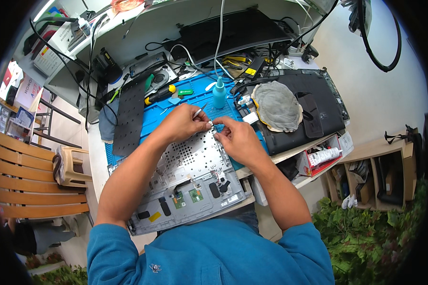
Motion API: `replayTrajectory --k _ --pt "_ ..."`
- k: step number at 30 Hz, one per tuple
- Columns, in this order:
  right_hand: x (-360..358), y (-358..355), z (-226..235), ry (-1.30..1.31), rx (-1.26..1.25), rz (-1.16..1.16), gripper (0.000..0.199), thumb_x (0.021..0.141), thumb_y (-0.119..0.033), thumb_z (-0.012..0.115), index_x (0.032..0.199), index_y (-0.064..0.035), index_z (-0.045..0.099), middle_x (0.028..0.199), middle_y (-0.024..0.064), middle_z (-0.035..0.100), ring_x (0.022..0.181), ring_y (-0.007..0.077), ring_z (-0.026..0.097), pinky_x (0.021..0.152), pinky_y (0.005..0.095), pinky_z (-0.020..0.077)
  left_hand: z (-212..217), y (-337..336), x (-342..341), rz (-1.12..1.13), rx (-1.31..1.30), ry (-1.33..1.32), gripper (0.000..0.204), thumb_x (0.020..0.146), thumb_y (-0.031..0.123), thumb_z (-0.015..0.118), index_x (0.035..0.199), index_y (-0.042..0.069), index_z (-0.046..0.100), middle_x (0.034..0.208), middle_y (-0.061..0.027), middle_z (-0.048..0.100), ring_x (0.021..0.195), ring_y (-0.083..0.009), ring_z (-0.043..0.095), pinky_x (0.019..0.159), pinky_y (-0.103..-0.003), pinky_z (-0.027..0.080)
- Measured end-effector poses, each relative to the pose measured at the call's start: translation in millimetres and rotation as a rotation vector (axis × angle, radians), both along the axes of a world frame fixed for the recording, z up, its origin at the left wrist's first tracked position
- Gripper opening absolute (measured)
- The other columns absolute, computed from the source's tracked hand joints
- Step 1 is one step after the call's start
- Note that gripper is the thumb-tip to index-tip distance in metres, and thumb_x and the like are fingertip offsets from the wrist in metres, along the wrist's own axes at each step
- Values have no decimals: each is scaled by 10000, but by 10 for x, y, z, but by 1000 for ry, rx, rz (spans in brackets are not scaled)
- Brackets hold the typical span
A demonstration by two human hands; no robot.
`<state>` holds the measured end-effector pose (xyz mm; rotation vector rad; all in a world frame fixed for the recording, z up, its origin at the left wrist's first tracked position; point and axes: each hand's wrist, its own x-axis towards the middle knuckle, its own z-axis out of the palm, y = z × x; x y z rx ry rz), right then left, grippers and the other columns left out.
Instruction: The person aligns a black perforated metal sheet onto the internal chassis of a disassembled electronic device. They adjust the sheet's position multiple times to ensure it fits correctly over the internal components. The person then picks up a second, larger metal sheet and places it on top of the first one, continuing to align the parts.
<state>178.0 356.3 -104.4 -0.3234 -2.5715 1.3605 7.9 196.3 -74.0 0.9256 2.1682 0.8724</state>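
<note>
A grey laptop top case (214,179) lies inner side up in front of me, its silver keyboard plate (178,160) dotted with small dark holes. My left hand (183,124) is closed around a slim light-coloured tool (198,112) whose thin tip points up and away; its exact kind is unclear. Opposite, my right hand (240,140) has its thumb and forefinger bent in at the plate's far right corner, almost meeting the left fingertips. Whatever lies between those right fingers is too small to make out. A blue work mat (152,118) runs beneath.
A teal squeeze bottle (219,95) stands just beyond my hands. To the right, a round grey cloth pad (278,107) rests on a black laptop (323,107). A black perforated sheet (129,116) and a yellow-black screwdriver (160,95) lie left. A dark monitor (235,35) leans behind.
</note>
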Motion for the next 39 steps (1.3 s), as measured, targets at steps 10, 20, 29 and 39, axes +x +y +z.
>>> replayTrajectory --k 10,20,29,39 --pt "-9 -1 99 -60 62 66 357 971 -99 799 1314 -22 742 1019 173 780 908 379 753 858 490 588 -57 -51 -244 -11 44 -299 256 1003 230 841 1124 5 848 876 3 769 729 -63 610 655 -284 462" --pt "-74 35 40 -41 -17 66 330 1001 -91 743 1312 19 757 1113 146 730 996 310 737 872 415 578 29 -110 -281 -39 43 -309 338 1033 287 806 1246 26 844 945 -10 787 746 -74 604 672 -285 464" --pt "-166 44 -160 -36 -252 16 396 970 -192 871 1238 67 736 992 116 788 848 148 698 786 327 580 729 -929 -134 -24 144 78 440 1062 335 775 1381 32 765 855 9 615 823 -103 543 752 -303 468" --pt "-207 29 -55 -135 -255 -3 363 1001 -115 828 1276 83 696 807 22 723 718 77 577 660 292 458 655 -2777 89 427 -49 225 390 1014 204 808 1362 34 767 847 40 563 793 -87 501 713 -287 441"
